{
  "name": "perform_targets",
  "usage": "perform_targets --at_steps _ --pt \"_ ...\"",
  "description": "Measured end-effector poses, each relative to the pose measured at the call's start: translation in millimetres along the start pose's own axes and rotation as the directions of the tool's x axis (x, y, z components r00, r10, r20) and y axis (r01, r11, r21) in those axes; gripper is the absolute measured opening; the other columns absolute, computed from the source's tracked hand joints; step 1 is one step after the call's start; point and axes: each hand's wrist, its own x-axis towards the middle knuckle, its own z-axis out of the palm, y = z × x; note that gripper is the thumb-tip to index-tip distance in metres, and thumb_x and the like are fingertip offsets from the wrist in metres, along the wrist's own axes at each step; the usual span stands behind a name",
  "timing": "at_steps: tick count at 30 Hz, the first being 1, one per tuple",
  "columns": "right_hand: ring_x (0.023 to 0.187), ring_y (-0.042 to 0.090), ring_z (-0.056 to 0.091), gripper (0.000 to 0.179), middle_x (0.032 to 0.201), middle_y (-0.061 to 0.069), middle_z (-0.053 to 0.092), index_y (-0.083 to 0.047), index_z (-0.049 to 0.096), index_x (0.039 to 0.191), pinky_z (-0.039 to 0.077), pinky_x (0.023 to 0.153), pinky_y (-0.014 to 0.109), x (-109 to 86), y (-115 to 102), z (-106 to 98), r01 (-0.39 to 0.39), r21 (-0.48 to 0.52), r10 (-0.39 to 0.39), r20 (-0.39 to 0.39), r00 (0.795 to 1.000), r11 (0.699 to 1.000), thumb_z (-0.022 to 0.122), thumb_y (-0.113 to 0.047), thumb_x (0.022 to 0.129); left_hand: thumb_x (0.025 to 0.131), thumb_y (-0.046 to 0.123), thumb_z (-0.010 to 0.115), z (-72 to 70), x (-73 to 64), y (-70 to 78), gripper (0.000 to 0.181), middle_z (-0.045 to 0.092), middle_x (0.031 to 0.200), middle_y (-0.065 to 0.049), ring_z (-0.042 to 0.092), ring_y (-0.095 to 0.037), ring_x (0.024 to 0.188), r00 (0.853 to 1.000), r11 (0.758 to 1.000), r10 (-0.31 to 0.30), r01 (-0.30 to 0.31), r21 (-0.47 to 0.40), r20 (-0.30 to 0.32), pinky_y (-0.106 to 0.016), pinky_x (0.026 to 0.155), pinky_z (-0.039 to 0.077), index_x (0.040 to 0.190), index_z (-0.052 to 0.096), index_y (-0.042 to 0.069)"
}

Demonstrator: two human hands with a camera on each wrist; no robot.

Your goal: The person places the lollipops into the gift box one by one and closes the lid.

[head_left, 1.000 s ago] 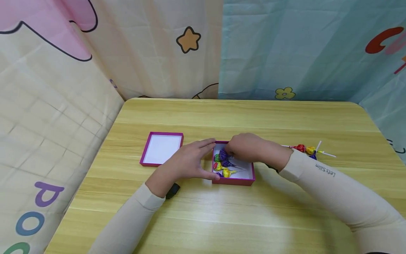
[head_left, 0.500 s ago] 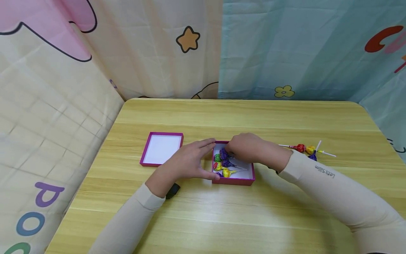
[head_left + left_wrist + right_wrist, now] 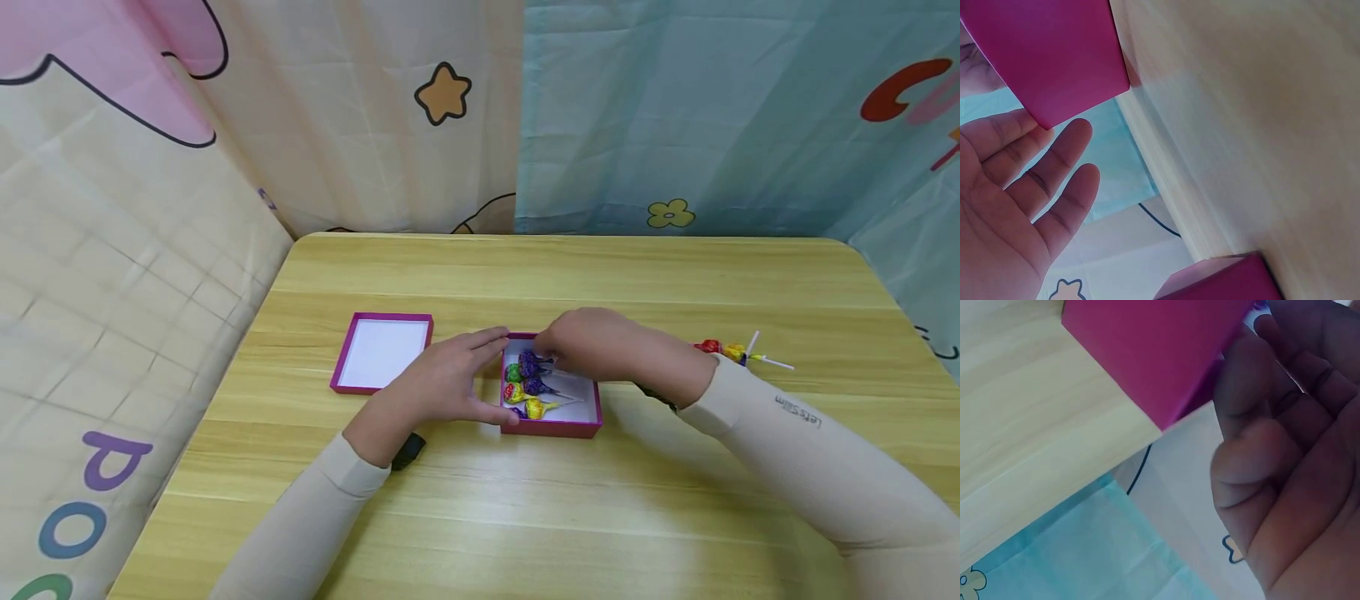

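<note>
Against half a second ago: my right hand [image 3: 592,343] has shifted slightly rightward over the box [image 3: 551,427], curled fingers at its far end. More of the upper purple lollipop [image 3: 529,362] now shows, including its dark wrapper neck. I cannot tell whether I pinch anything; my fingertips are hidden.

My right sleeve [image 3: 810,442] moved too, covering more of the red lollipop [image 3: 708,346] on the table [image 3: 480,517].

Unchanged: my left hand [image 3: 442,379], fingers extended, thumb at the box's near-left corner, fingertips at the far-left. Lower purple lollipop [image 3: 536,386] and yellow lollipop [image 3: 536,408] lie inside as before; the shallow tray [image 3: 386,352] sits left.
</note>
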Motion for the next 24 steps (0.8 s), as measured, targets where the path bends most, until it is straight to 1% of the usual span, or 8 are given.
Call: perform_targets --at_steps 4,7,9,14,17,20,24 --pt "0.083 0.018 0.062 0.015 0.096 0.002 0.071 -0.009 0.072 0.106 0.055 0.081 0.039 -9.7 3 -5 -0.017 0.024 0.017 -0.011 1.000 1.000 0.072 -0.011 0.091 0.069 0.084 0.063 0.8 0.6 0.2 0.111 0.035 0.158 0.001 0.040 -0.021 0.140 1.000 1.000 -0.003 0.003 0.000 -0.001 -0.040 0.110 0.038 0.150 0.045 0.011" --pt "0.087 0.019 0.064 0.017 0.101 0.004 0.072 -0.008 0.072 0.108 0.055 0.084 0.041 -19.2 7 -9 -0.015 0.038 0.016 -0.040 0.999 0.999 0.073 -0.010 0.090 0.069 0.084 0.064 1.4 0.8 0.4 0.111 0.035 0.158 0.001 0.040 -0.021 0.140 1.000 1.000 -0.006 0.006 0.004 0.000 -0.039 0.110 0.038 0.150 0.045 0.011" --pt "0.087 0.019 0.065 0.017 0.101 0.005 0.072 -0.008 0.072 0.107 0.056 0.083 0.041 -26.0 11 -10 -0.012 0.062 0.016 -0.065 0.998 0.998 0.073 -0.009 0.090 0.069 0.083 0.065 1.7 0.8 0.6 0.110 0.034 0.159 0.001 0.040 -0.022 0.140 1.000 1.000 -0.008 0.008 0.005 0.001 -0.040 0.110 0.038 0.150 0.045 0.011" --pt "0.080 0.015 0.063 0.013 0.096 0.001 0.071 -0.010 0.072 0.102 0.056 0.076 0.038 -43.9 27 -9 0.017 0.102 -0.003 -0.140 0.990 0.995 0.074 -0.007 0.089 0.070 0.082 0.066 2.2 0.4 1.2 0.110 0.034 0.159 0.000 0.040 -0.022 0.140 1.000 1.000 -0.003 0.003 0.007 0.000 -0.040 0.110 0.038 0.150 0.044 0.010" --pt "0.081 0.013 0.063 0.015 0.097 -0.001 0.070 -0.012 0.072 0.102 0.056 0.075 0.037 -56.0 37 -9 0.005 0.126 0.017 -0.170 0.985 0.992 0.075 -0.006 0.088 0.070 0.082 0.066 2.2 0.2 1.2 0.110 0.034 0.159 0.000 0.040 -0.022 0.140 1.000 1.000 0.002 -0.002 0.009 -0.001 -0.040 0.110 0.038 0.151 0.044 0.010" --pt "0.084 0.013 0.064 0.017 0.099 -0.003 0.070 -0.014 0.071 0.103 0.056 0.076 0.038 -67.7 44 -10 -0.018 0.148 0.045 -0.186 0.982 0.989 0.075 -0.007 0.088 0.070 0.082 0.065 1.7 -0.3 1.0 0.110 0.034 0.159 0.000 0.040 -0.022 0.140 1.000 1.000 0.004 -0.004 0.009 -0.001 -0.040 0.110 0.038 0.151 0.044 0.010" --pt "0.086 0.013 0.063 0.019 0.100 -0.005 0.068 -0.015 0.071 0.105 0.056 0.076 0.039 -80.3 53 -11 -0.044 0.165 0.075 -0.184 0.980 0.985 0.075 -0.007 0.088 0.070 0.083 0.064 1.2 -0.9 0.8 0.111 0.034 0.159 0.000 0.040 -0.023 0.140 1.000 1.000 0.004 -0.004 0.006 -0.001 -0.040 0.110 0.037 0.151 0.044 0.010"
